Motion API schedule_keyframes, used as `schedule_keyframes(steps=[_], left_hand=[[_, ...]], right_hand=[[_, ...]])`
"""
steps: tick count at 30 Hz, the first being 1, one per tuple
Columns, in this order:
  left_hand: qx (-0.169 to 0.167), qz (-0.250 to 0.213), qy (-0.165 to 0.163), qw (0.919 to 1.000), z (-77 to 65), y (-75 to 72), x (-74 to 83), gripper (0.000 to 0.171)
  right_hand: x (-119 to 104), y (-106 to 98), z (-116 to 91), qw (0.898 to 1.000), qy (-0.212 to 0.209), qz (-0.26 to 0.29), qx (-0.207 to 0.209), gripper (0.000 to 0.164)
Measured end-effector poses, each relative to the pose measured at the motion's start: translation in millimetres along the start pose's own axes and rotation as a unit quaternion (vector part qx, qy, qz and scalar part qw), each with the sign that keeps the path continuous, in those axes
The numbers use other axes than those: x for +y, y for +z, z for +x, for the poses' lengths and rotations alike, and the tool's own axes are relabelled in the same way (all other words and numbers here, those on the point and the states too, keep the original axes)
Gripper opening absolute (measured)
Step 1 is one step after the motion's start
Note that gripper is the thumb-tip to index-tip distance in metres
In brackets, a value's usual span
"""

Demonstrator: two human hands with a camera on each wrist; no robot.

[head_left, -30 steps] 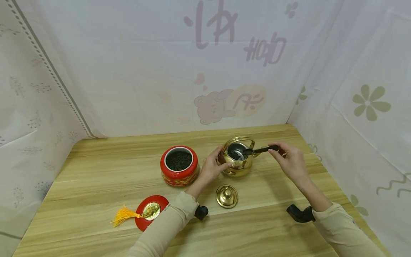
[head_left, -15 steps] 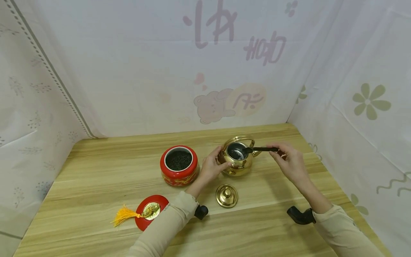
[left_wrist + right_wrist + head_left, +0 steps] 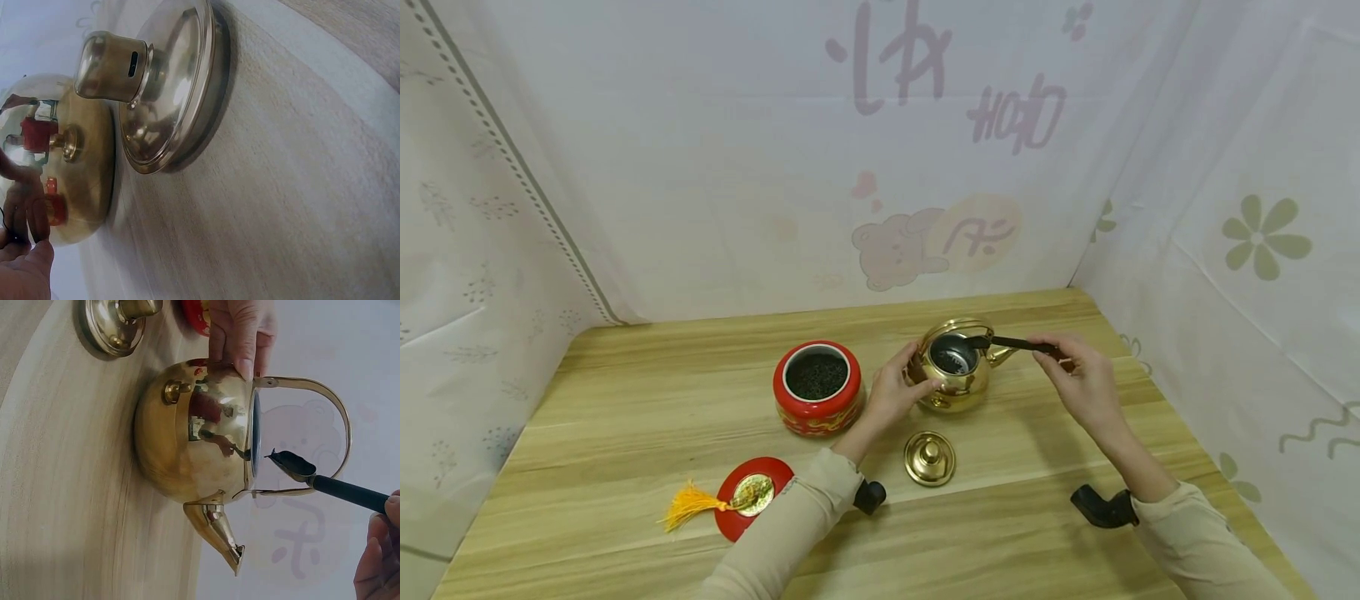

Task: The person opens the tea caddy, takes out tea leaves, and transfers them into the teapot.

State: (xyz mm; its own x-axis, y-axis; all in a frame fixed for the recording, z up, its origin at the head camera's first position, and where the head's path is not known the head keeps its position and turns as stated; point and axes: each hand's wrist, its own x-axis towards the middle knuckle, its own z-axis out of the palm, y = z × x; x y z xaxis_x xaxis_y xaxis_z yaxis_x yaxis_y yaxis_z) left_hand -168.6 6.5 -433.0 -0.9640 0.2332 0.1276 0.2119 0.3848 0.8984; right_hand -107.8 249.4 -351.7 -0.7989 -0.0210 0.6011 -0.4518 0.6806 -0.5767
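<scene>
My left hand (image 3: 895, 390) grips the side of a gold teapot (image 3: 957, 395), thumb in front. The teapot stands upright with its lid off; some dark tea leaves show inside. My right hand (image 3: 1084, 379) pinches the black handle of a tea scoop (image 3: 1018, 343) from the right. In the right wrist view the scoop's bowl (image 3: 294, 464) is just outside the teapot's mouth, under the arched handle (image 3: 340, 419), with a bit of dark leaf at its tip. The gold teapot lid (image 3: 930, 458) lies on the table in front of the teapot.
Left of the teapot stands an uncovered red jar (image 3: 820, 415) filled with dark tea leaves. Its red lid (image 3: 771, 468) with a yellow tassel (image 3: 688, 507) lies nearer me, partly under my left sleeve. The teapot's spout (image 3: 215, 531) points right, below the scoop.
The scoop has tipped: its bowl end has risen and the handle now slopes down toward my right hand, which has shifted slightly right. My left hand and the teapot stay put.
</scene>
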Motion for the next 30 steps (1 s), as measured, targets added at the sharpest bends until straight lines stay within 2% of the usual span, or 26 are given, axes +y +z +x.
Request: schedule_keyframes(steps=[7, 13, 16, 19, 21, 26, 30], left_hand=[[0.002, -0.004, 0.0, 1.0, 0.6, -0.4, 0.3, 0.074], [-0.001, -0.009, -0.001, 1.0, -0.1, -0.3, 0.0, 0.073], [-0.002, -0.012, 0.003, 0.9999, -0.4, -0.5, -0.1, 0.074], [-0.001, -0.01, 0.005, 0.9999, -0.2, -0.7, -0.6, 0.074], [-0.001, -0.007, 0.006, 1.0, 0.0, -0.2, -1.2, 0.074], [-0.002, -0.008, 0.006, 0.9999, 0.5, 0.4, -2.4, 0.073], [-0.003, -0.009, 0.005, 0.9999, 0.3, -0.3, -2.0, 0.074]], right_hand=[[-4.5, 1.2, 9.6, 0.999, -0.014, -0.031, -0.006, 0.019], [-3.6, 4.3, 20.6, 0.999, 0.027, -0.02, -0.009, 0.012], [-1.6, 5.7, 24.9, 0.997, 0.07, 0.022, -0.003, 0.015], [-0.7, 6.8, 28.1, 0.991, 0.11, 0.072, 0.002, 0.018], [-7.7, 5.4, 29.9, 0.986, 0.13, 0.105, 0.008, 0.019], [-4.6, 7.2, 29.4, 0.977, 0.149, 0.15, 0.027, 0.02], [3.8, 9.6, 27.2, 0.965, 0.169, 0.197, 0.041, 0.017]])
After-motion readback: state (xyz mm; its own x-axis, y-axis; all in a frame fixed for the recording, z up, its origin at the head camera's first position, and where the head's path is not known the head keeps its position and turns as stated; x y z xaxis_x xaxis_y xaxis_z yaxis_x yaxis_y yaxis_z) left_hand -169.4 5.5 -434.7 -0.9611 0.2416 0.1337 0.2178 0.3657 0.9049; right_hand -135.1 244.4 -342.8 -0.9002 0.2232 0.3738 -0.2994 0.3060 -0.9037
